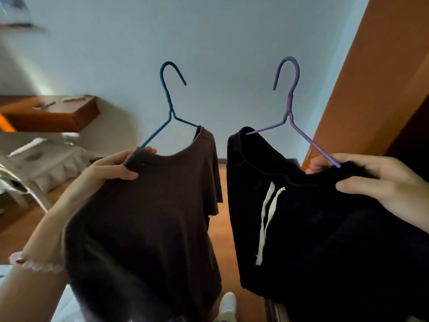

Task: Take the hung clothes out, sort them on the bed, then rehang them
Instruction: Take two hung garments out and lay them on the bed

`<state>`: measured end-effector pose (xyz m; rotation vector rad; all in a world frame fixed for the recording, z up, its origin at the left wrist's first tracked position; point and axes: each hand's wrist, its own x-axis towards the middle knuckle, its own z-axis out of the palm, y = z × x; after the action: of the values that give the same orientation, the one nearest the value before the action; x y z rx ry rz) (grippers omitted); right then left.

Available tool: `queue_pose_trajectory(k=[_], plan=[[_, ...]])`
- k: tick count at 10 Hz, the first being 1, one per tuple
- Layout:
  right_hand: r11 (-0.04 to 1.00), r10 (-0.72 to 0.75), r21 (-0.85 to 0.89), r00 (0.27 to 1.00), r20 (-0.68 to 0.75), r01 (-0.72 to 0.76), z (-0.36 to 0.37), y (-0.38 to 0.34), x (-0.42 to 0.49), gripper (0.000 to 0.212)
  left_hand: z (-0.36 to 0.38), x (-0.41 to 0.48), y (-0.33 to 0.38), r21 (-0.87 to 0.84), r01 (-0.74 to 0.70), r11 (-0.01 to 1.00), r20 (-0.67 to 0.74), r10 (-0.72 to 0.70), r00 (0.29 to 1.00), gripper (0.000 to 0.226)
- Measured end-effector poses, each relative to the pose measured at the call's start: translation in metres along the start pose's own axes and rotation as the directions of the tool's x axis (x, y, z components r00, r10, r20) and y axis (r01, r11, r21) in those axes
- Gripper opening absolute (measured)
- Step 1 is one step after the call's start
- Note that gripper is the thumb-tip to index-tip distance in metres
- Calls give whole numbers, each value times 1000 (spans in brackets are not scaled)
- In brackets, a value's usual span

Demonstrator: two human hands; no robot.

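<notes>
I hold two hung garments up in front of me. My left hand (111, 167) grips the shoulder of a brown t-shirt (148, 217) together with the arm of its blue hanger (170, 101). My right hand (380, 182) pinches the edge of a black garment with white drawstrings (313, 228) and the arm of its purple hanger (290, 98). Both hooks point up, free of any rail. The two garments hang side by side, slightly apart.
A pale blue wall (220, 43) is straight ahead. An orange-brown wooden panel (380, 66) rises at the right. A wooden shelf (53, 115) and a pale chair with fabric (44, 159) are at the left. Wooden floor (222, 228) and a white shoe (228, 303) show below.
</notes>
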<state>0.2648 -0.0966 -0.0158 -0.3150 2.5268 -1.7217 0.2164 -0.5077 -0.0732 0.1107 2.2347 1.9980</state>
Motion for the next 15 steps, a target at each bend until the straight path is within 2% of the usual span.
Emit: queue_pose_trajectory(k=[1,2,4,5,7,8,9,10,11,12,14,15], plan=[[1000,-13,15,999,30,12,4,6,42,52,-3,23,4,-84,3,996,-14,-4,1000,65],[1000,-23,7,997,74,23,7,17,109,48,-9,65,-1,-66,0,998,-141,-9,990,69],[999,-12,-35,986,167,18,26,25,236,38,-28,128,12,-156,-23,988,-200,-9,980,55],[998,-58,-26,973,226,65,51,24,300,39,-51,151,16,-139,-26,990,-276,-14,961,43],[981,-174,-24,923,343,194,100,8,402,37,-96,168,11,-136,-35,990,-481,-35,876,42],[966,-217,-20,856,469,256,143,-1,462,37,-123,172,0,-137,-49,989,-613,-45,789,48],[949,-258,-9,792,553,316,180,-8,507,39,-145,175,-12,-150,-36,988,-716,-84,693,44],[921,-302,17,687,661,389,230,-19,569,36,-178,185,-29,-145,-21,989,-834,-110,541,46],[900,-319,34,603,731,435,272,-30,618,37,-212,198,-38,-121,-22,992,-886,-98,453,54],[872,-364,97,505,783,479,331,-49,680,38,-265,219,-42,-123,2,992,-934,-117,338,50],[840,-449,267,327,832,473,429,-77,737,34,-303,218,-39,-101,39,994,-992,-103,67,55],[806,-473,342,178,863,483,486,-99,743,28,-304,190,-30,-85,57,995,-993,-80,-83,42]])
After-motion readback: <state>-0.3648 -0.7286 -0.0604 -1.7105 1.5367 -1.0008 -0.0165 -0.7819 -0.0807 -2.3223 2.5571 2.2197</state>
